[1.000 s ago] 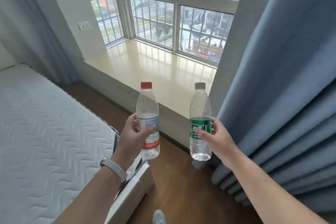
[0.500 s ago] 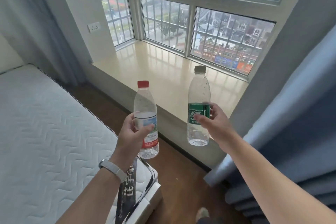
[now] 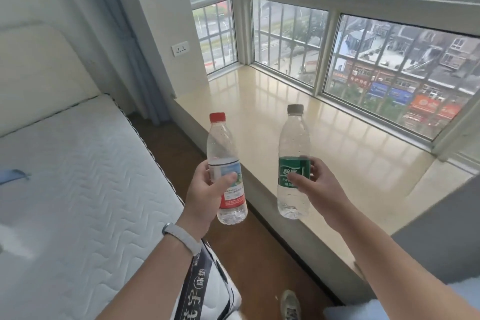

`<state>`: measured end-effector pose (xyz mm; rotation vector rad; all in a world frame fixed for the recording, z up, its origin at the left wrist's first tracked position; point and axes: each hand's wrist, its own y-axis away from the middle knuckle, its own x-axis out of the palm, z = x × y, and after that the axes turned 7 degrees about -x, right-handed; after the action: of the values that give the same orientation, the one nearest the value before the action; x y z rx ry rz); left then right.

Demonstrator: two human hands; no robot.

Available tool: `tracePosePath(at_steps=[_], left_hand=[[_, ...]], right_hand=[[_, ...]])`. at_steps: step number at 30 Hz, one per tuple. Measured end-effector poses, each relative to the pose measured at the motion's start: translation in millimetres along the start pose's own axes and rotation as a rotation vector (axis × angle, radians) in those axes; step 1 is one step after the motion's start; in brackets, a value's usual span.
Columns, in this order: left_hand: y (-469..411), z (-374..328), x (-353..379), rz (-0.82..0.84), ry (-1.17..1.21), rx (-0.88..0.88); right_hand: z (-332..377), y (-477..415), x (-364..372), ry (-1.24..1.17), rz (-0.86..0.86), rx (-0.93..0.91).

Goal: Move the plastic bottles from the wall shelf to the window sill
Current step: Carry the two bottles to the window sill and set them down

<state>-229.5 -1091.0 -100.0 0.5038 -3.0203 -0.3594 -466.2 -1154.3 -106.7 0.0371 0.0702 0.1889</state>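
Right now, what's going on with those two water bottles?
A person holds one plastic bottle in each hand by the window. The left hand grips the red-capped bottle around its label, and the right hand grips the green-labelled bottle. Both bottles are upright and up in the air. The window sill is just ahead, and neither bottle is set down on it yet. A mattress lies to the left.

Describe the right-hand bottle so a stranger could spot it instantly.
Find the cream window sill below the barred window. Over its near edge the right hand holds a clear bottle upright. Unlike the red-capped bottle beside it, it has a green label and grey cap.
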Motion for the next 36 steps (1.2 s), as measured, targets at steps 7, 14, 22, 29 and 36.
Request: tracePosePath(at_steps=[7, 14, 22, 29, 36], left_hand=[[-55, -22, 32, -0.106, -0.025, 0.022], [-89, -33, 36, -0.155, -0.060, 0.024], [-136, -48, 33, -0.158, -0.083, 0.058], [-201, -61, -12, -0.204, -0.034, 0.067], [-278, -76, -108, -0.318, -0.055, 0.069]], right_hand=[[11, -89, -22, 0.014, 0.129, -0.054], [6, -130, -35, 0.044, 0.169, -0.019], [17, -180, -17, 0.032, 0.229, -0.039], [16, -246, 31, 0.055, 0.242, -0.001], [21, -339, 128, 0.095, 0.327, 0.002]])
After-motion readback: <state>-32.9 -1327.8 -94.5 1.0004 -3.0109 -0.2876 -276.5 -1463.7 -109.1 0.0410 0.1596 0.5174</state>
